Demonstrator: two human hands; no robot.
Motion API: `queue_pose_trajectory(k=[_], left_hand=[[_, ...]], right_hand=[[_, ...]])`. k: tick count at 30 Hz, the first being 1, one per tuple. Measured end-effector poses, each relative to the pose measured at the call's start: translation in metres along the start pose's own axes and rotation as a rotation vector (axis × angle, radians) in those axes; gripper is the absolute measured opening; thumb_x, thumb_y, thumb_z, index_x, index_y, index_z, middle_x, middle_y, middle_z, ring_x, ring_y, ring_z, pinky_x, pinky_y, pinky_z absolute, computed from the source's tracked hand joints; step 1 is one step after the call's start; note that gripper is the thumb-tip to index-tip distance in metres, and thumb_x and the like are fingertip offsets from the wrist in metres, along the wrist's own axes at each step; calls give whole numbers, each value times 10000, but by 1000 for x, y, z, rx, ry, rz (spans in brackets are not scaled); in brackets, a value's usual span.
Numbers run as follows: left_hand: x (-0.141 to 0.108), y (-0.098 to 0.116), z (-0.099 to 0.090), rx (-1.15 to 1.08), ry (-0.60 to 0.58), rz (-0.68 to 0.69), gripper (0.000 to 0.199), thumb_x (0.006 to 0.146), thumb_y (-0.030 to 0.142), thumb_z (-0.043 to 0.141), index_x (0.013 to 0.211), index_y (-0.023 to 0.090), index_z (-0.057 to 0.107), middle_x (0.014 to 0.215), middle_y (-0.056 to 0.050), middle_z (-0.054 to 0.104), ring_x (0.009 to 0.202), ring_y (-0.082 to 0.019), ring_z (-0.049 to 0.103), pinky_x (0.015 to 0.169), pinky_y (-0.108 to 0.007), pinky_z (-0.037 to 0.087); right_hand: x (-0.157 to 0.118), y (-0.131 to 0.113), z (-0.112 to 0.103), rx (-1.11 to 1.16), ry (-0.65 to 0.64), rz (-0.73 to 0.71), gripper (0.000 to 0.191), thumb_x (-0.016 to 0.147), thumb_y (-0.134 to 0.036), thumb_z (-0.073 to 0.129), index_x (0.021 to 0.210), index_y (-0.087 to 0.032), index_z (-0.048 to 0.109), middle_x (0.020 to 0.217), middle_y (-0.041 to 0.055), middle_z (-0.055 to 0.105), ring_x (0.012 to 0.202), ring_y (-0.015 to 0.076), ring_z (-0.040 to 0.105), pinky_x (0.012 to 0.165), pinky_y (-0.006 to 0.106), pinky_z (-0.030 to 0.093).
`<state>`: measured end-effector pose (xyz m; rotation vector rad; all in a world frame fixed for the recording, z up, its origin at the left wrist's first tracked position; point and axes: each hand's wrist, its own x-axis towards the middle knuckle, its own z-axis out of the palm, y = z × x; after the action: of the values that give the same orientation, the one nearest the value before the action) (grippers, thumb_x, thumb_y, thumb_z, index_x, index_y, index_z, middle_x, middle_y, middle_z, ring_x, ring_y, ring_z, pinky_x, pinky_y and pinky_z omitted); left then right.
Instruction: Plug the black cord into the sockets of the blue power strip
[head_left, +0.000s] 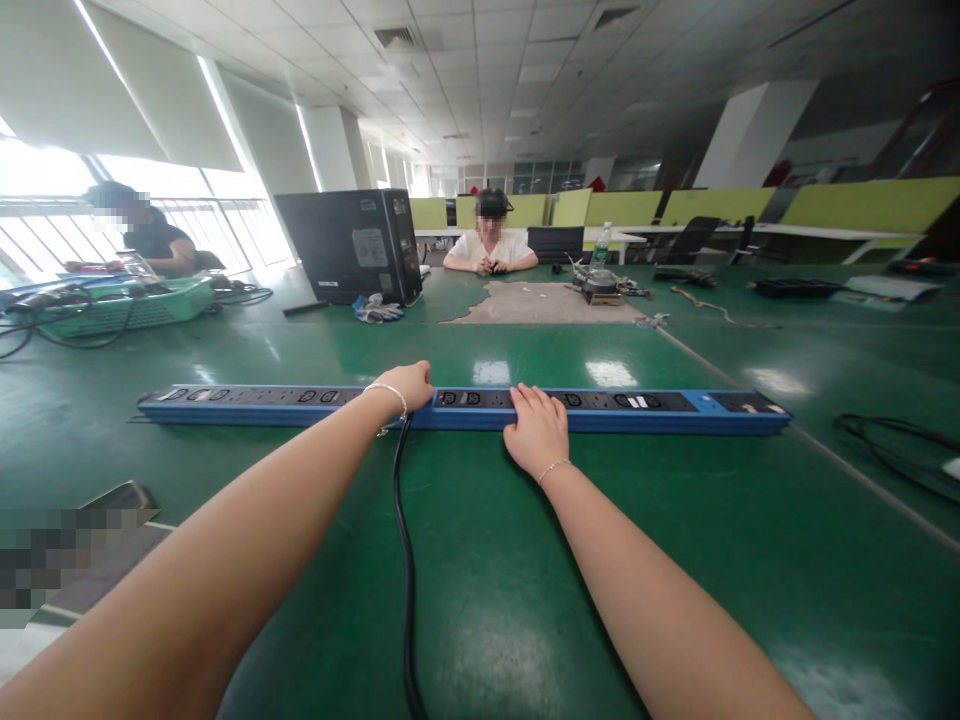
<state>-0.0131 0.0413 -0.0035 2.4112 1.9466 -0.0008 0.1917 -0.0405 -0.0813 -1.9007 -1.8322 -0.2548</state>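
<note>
A long blue power strip (480, 418) with black sockets lies crosswise on the green table (495, 560). My left hand (409, 387) is closed at the strip, left of its middle. From beneath that hand a black cable (406, 550) runs down toward the near edge; its end at the strip is hidden by the fingers. My right hand (540, 430) lies on the strip just right of the middle, fingers spread over the sockets, holding nothing.
Behind the strip stand a black computer case (352, 245), gloves (377, 308) and a metal device (600, 283). A green basket (127, 310) with cables is far left, more cable (900, 450) at right. Two people sit beyond.
</note>
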Motion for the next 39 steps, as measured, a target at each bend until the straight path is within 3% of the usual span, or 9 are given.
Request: queue_pose_trajectory(k=[13, 18, 20, 24, 26, 30, 32, 36, 39], left_hand=[[-7, 2, -1, -13, 3, -4, 289, 762, 337, 428, 991, 207, 547, 934, -131, 685, 849, -259, 643, 709, -346, 469], [-5, -3, -3, -64, -71, 33, 307, 738, 359, 478, 992, 204, 554, 694, -43, 677, 593, -192, 634, 632, -291, 472], [-7, -1, -10, -72, -49, 37, 287, 731, 352, 488, 963, 207, 573, 646, -30, 661, 566, -193, 624, 620, -291, 469], [-13, 4, -39, -117, 181, 14, 246, 728, 355, 509, 909, 217, 603, 757, -33, 675, 698, -203, 635, 680, -291, 469], [-16, 1, -56, -195, 179, -1, 275, 751, 361, 507, 961, 206, 591, 702, -15, 656, 604, -179, 616, 651, -289, 471], [-18, -28, -76, -312, 222, -145, 367, 854, 361, 395, 1135, 144, 491, 719, -29, 640, 545, -143, 585, 622, -283, 463], [-20, -51, -78, -243, 253, -213, 381, 894, 364, 307, 1097, 113, 511, 724, -45, 627, 595, -142, 582, 660, -291, 454], [-27, -94, -73, -135, 219, -258, 393, 890, 338, 306, 841, 88, 604, 584, -40, 548, 650, -164, 555, 723, -314, 428], [-34, -112, -59, -117, 140, -271, 363, 870, 371, 364, 858, 111, 618, 519, -1, 520, 578, -142, 538, 660, -264, 424]], right_hand=[[-1, -1, 0, -2, -4, 2, 554, 750, -207, 427, 1300, -161, 477, 1384, 46, 446, 1280, 199, 324, 1066, 397, 160], [-3, -1, 1, -49, -7, -26, 600, 739, -201, 444, 1337, -150, 428, 1407, 60, 413, 1293, 219, 296, 1071, 425, 138], [-3, -2, 1, -55, -10, -26, 607, 736, -199, 448, 1341, -154, 422, 1408, 61, 411, 1295, 221, 291, 1070, 427, 138], [-3, -3, 1, -61, -13, -19, 611, 734, -204, 447, 1341, -145, 421, 1406, 64, 413, 1290, 228, 295, 1070, 431, 138], [-3, -3, 1, -64, -12, -18, 611, 736, -208, 442, 1343, -142, 419, 1406, 60, 413, 1289, 230, 297, 1070, 430, 139], [-2, -2, 1, -68, -10, -18, 610, 736, -210, 438, 1342, -144, 419, 1401, 57, 419, 1286, 230, 301, 1069, 428, 139], [-2, -2, 2, -67, -10, -21, 611, 733, -208, 441, 1340, -146, 421, 1398, 58, 423, 1285, 231, 303, 1067, 428, 139], [-2, -1, 4, -65, 0, -19, 610, 731, -206, 449, 1338, -154, 420, 1396, 63, 423, 1283, 230, 305, 1065, 431, 135], [-2, -1, 4, -71, 1, -20, 608, 733, -205, 449, 1338, -154, 417, 1397, 68, 421, 1284, 230, 303, 1063, 432, 135]])
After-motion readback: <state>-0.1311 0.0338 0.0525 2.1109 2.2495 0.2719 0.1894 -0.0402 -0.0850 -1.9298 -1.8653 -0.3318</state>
